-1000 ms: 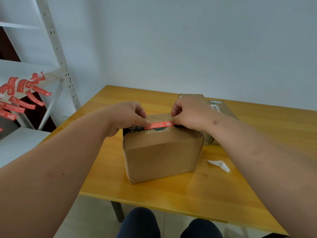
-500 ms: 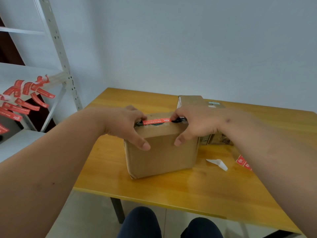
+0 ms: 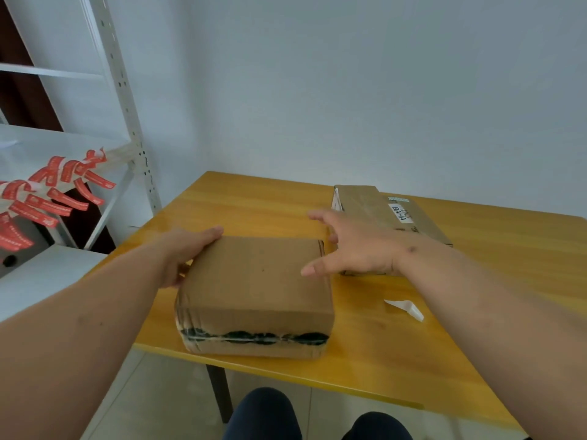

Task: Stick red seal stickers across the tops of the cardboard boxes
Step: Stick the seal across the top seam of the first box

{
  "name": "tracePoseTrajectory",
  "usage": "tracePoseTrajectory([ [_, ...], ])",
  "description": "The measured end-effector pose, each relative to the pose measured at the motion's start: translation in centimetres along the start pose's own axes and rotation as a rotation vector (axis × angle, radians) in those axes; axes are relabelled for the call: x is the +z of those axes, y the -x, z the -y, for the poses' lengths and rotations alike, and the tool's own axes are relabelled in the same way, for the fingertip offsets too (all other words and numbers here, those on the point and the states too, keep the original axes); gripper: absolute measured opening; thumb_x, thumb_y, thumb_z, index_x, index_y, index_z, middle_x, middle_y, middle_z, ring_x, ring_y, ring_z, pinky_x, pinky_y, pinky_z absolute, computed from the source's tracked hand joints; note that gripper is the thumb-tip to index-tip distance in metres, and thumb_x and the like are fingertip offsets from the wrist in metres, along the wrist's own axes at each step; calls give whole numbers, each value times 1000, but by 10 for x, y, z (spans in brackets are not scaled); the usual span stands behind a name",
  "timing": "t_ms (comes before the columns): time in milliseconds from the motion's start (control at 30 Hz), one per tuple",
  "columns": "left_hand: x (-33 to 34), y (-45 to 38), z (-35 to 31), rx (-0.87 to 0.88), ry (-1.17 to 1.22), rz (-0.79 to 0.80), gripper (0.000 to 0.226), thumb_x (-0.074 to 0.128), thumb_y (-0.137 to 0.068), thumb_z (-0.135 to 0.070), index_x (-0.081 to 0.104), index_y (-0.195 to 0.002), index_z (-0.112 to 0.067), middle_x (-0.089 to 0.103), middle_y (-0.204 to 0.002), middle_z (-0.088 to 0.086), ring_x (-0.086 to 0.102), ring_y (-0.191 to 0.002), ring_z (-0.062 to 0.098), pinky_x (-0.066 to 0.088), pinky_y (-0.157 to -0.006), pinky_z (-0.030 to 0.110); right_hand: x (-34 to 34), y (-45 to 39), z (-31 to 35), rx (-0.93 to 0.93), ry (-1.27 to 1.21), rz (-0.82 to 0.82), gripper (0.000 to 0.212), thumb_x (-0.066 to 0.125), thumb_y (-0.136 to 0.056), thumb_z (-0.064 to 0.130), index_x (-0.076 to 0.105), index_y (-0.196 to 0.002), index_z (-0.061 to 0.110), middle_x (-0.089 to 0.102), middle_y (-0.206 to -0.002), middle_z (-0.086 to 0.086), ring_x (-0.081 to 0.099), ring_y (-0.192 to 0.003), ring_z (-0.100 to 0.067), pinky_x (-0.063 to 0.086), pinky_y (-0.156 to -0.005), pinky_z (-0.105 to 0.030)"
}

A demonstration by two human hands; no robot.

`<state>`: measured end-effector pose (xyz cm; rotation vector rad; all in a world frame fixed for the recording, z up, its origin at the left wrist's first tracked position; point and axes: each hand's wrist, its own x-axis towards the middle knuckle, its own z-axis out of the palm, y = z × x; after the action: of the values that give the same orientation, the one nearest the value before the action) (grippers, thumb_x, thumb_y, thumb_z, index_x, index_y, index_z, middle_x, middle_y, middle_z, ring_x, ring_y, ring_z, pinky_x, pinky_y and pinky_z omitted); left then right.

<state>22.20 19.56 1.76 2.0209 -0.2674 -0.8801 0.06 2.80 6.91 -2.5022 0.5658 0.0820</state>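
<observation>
Now, box: the cardboard box (image 3: pixel 257 287) lies on the desk (image 3: pixel 397 354), taped seam facing the person, long axis left-right.
Left grip: left hand (image 3: pixel 187 252) holds its left edge.
Right grip: right hand (image 3: pixel 355 249) spread, empty, just off its right edge.
Stickers: red seal stickers (image 3: pixel 54 192) hang well left, nearer the left hand.

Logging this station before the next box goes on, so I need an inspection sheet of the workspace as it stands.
Surface: yellow wooden table, glossy.
Job's things: near cardboard box at the front edge, black-marked tape on its near side, no red sticker visible; second box behind, white label.
Clutter: white backing strip on the table.
Hands: left hand holds the near box's left side; right hand spread, whether touching is unclear.
Cables: nothing seen.
Surroundings: red seal stickers hang from white shelving; pale wall.
</observation>
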Motion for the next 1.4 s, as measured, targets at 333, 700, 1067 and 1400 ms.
tracePoseTrajectory([
  [333,8,-20,-11,61,75,-100,72,66,-79,-59,58,-119,-1,62,-111,16,61,-97,35,53,-81,47,11,-20,9,4,266,230,119,73,-64,65,2,-152,29,-10,-159,12,2,-147,-13,12,-120,-38],
  [700,17,-34,-28,151,236,-80,28,64,-91,-20,56,-116,-10,60,-113,8,57,-101,26,47,-69,41,-2,-46,-4,-8,454,5,77,53,-80,67,38,-142,25,39,-145,3,40,-129,-20,38,-106,-39],
  [1067,20,-22,-41,214,243,-13,23,62,-91,-32,61,-108,-17,64,-109,7,62,-91,25,51,-67,37,-11,-46,-15,-47,333,-62,55,47,-95,47,32,-145,29,43,-146,7,43,-129,-14,33,-102,-28],
  [1400,21,-10,-45,225,-121,153,57,78,-77,-30,51,-127,-25,51,-125,1,52,-107,23,50,-76,39,-6,-46,-11,-45,502,31,91,66,-70,66,27,-146,34,33,-150,10,33,-136,-19,27,-110,-41],
])
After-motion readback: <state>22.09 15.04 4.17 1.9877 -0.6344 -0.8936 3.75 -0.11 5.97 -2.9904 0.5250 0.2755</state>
